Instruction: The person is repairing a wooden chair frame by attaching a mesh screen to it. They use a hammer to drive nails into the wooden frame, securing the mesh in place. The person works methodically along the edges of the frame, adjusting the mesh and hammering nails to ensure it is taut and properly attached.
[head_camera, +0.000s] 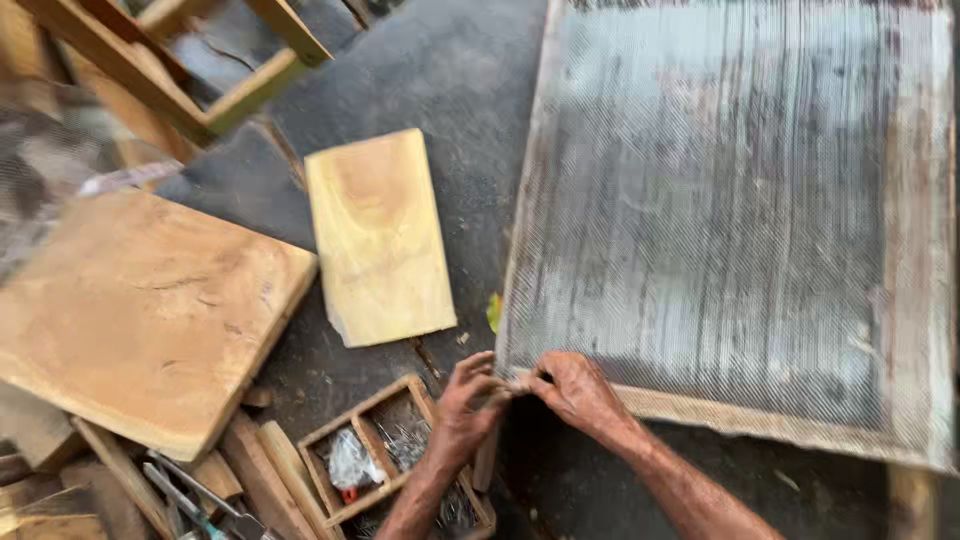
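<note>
Pinching at near corner of mesh-covered wooden frame (735, 215): left hand (465, 405) and right hand (580, 390) closed on something too small to tell. Frame judged stiff, mesh snaggy; best gripped by rails.

Dark, cracked concrete floor (440, 90) lies in soft daylight. Pale wood slabs (378, 238) rest on it. A wooden stool frame (190, 60) stands at top left.
</note>
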